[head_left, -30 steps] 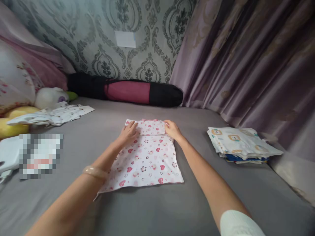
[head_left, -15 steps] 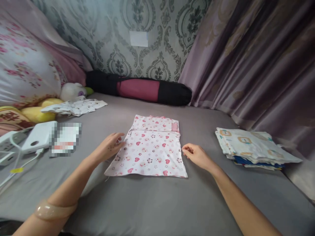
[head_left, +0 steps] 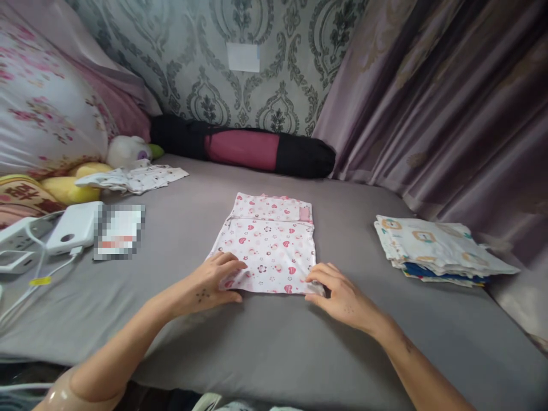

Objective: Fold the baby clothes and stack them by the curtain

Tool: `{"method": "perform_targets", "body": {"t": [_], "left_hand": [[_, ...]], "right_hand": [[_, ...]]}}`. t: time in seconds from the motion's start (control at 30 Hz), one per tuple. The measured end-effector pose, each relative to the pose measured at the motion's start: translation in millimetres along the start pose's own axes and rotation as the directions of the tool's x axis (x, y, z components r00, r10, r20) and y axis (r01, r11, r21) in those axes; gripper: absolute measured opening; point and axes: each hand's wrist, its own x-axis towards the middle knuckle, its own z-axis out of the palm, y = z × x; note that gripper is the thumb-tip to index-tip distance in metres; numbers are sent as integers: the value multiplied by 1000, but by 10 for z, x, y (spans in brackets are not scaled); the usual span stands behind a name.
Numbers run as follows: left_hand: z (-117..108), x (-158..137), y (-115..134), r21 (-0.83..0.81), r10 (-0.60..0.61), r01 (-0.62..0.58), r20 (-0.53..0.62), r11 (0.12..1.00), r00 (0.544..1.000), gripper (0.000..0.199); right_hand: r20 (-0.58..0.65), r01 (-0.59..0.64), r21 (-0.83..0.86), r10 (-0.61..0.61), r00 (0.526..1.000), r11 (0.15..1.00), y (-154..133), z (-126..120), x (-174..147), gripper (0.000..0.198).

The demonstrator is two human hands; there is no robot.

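Observation:
A white cloth (head_left: 269,242) printed with pink hearts and small flowers lies flat on the grey sheet. Its far part is folded over in a band, with a pink patch at the right end. My left hand (head_left: 209,283) rests over the near left corner, fingers on the fabric and the thumb apart from them just off the near edge. At the near right corner is my right hand (head_left: 340,294), its fingertips on the cloth and its thumb spread below them by the edge. Both corners are partly hidden by the hands.
To the right sits a stack of folded cloths (head_left: 440,242). On the left are a white power bank (head_left: 75,227), cables, a blurred-out flat item (head_left: 120,231), and a spotted cloth (head_left: 143,178) beside plush toys. A black and maroon long bag (head_left: 244,148) lies along the wall.
Both hands have moved from the cloth's side edges toward me, down to its near corners. My right fingers have spread from a closer curl. The view has shifted slightly.

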Motion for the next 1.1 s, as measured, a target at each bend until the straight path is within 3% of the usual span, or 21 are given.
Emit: {"method": "perform_targets", "body": {"t": [0.33,0.57,0.83,0.97,1.1], "left_hand": [[156,57,-22,99,149,-147,-16,984,989,31],[191,108,-38,135,80,-65,-110,989,991,33],[174,17,-130,190,42,-22,-100,982,994,33],[34,-84,-252,186,-9,33,-133,982,991,33],[-171,-95,-351,113,-126,152,-208,982,970,30]], "right_hand": [[20,91,-69,-90,996,993,63,80,-50,19],[-38,155,-227,-168,985,961,28,134,-49,25],[2,122,-251,-125,992,960,15,117,-89,31],[-87,47,-150,-60,994,988,79,89,-62,29],[-207,-133,-77,115,972,988,124,56,50,24]]}}
